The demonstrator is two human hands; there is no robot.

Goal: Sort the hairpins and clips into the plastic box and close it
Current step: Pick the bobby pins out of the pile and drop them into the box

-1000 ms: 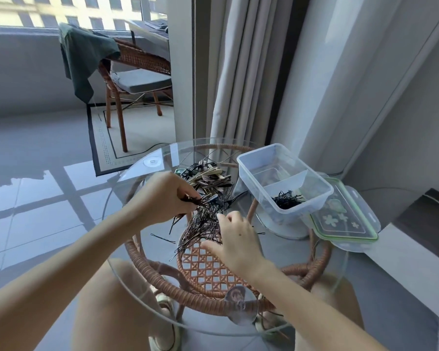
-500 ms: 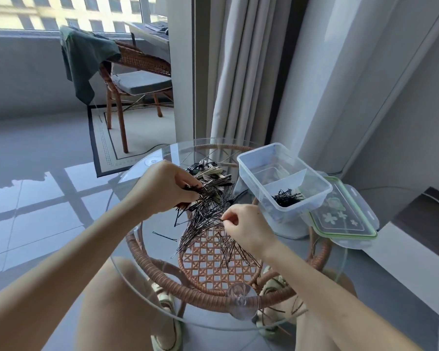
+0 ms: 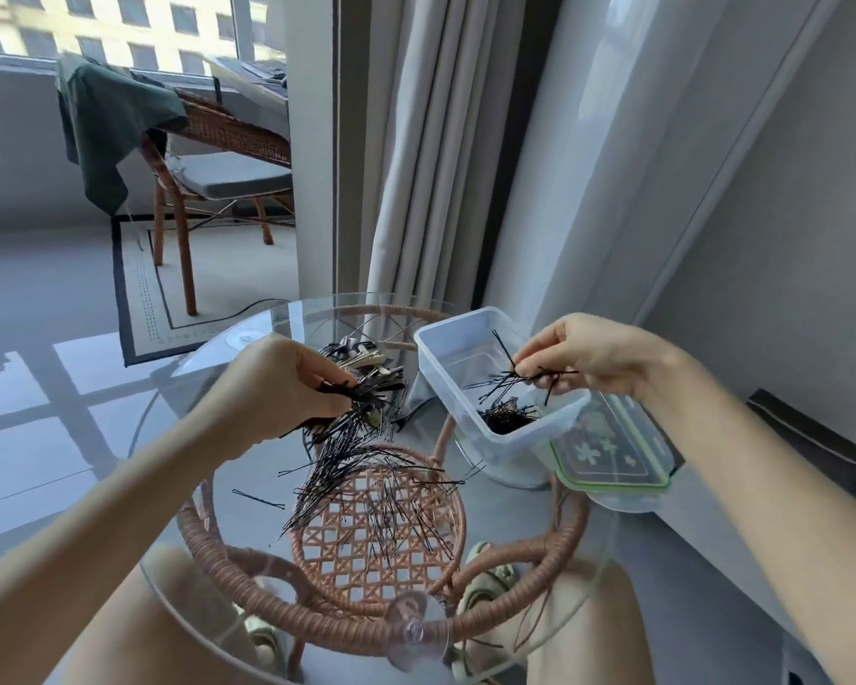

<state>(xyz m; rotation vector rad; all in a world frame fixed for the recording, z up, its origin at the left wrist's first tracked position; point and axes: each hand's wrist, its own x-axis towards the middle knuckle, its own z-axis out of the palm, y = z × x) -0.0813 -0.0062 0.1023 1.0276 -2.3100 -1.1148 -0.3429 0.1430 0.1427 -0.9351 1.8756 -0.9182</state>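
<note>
While the right hand pinches a few black hairpins over the open plastic box at the glass table's far right edge (its lid lies just beside), the left hand grips more from the pile mid-table, clips behind it.

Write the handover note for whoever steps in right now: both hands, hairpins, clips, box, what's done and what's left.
Right hand: pinches a bunch of black hairpins over the open plastic box.
Left hand: grips a tuft of hairpins at the far end of the loose pile on the glass table.
Done: a small heap of hairpins lies in the box's near corner.
Left: drop the held bunch in, move over the pile and the clips beyond the left hand, then fit the green-rimmed lid, which lies beside the box on its right.
</note>
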